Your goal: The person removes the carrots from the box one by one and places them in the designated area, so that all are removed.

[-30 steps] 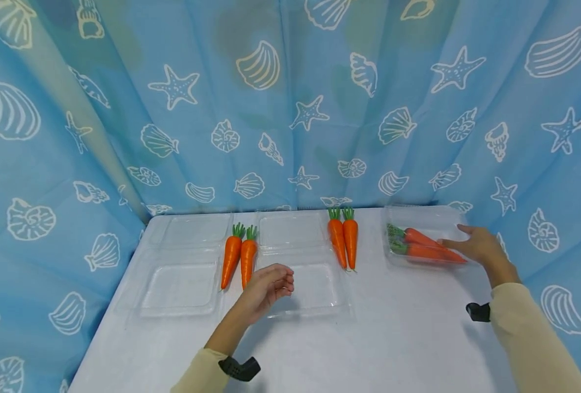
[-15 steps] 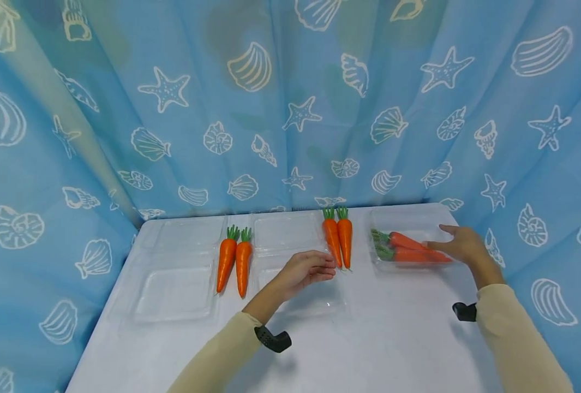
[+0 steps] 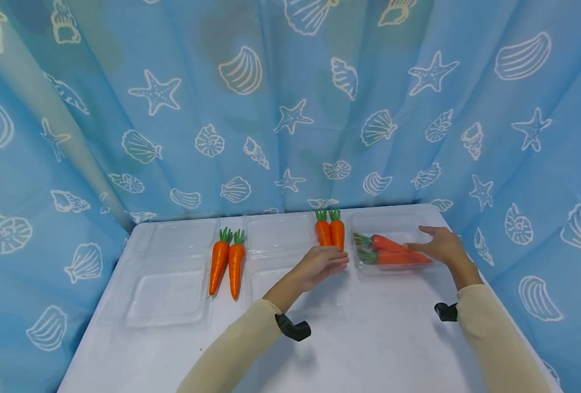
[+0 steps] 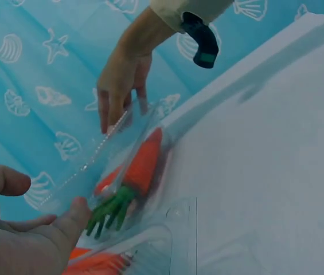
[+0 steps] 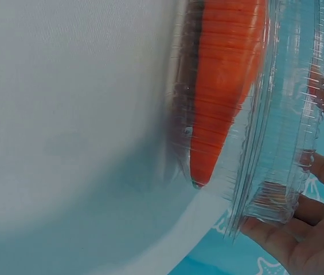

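Two orange carrots with green tops point(image 3: 398, 256) lie inside a clear plastic clamshell box point(image 3: 393, 221) at the table's right back. My right hand point(image 3: 439, 245) grips the box's right end; in the right wrist view its fingers point(image 5: 316, 212) curl against the ridged plastic edge. My left hand point(image 3: 324, 265), fingers loosely bent, hovers by the box's left side and covers the lower part of a carrot pair point(image 3: 336, 234). In the left wrist view, the thumb and fingers of my left hand point(image 4: 30, 229) are spread near the box's end, holding nothing.
Two opened clear clamshell boxes lie flat: a left one point(image 3: 165, 297) and a middle one point(image 3: 280, 234). Another pair of carrots point(image 3: 219, 265) rests between them. A blue seashell curtain point(image 3: 251, 125) hangs behind the white table point(image 3: 369, 349).
My left hand has moved right, from over the middle box to beside the carrot-filled box. My right hand stays at that box's end. The head view has turned slightly right.
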The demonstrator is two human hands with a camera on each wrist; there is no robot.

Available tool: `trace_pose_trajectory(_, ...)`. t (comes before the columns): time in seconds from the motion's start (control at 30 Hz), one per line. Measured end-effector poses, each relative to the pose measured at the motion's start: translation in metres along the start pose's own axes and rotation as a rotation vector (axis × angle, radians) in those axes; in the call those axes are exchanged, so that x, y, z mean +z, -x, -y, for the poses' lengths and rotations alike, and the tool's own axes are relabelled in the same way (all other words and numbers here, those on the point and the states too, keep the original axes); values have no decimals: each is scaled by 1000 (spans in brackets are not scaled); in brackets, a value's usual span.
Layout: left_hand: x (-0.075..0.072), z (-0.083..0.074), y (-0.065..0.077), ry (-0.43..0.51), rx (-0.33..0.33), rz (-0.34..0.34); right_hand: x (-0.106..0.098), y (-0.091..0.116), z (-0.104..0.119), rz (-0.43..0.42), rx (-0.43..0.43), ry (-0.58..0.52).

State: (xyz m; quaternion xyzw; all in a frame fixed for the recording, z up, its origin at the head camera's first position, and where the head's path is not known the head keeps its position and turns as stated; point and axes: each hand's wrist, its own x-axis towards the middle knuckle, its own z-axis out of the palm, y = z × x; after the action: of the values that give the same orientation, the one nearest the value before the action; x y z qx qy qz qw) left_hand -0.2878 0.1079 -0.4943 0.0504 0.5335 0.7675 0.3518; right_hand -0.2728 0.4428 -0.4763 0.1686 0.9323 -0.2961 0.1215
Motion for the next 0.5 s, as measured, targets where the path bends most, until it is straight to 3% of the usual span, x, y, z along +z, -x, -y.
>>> trace_pose_trajectory(0.33, 17, 10, -16, -5, -5, -44, 1, 3, 4, 3, 23, -35)
trace_pose_trajectory(0.5, 21, 16, -23, 83, -20, -111, 2, 7, 8, -6, 39, -64)
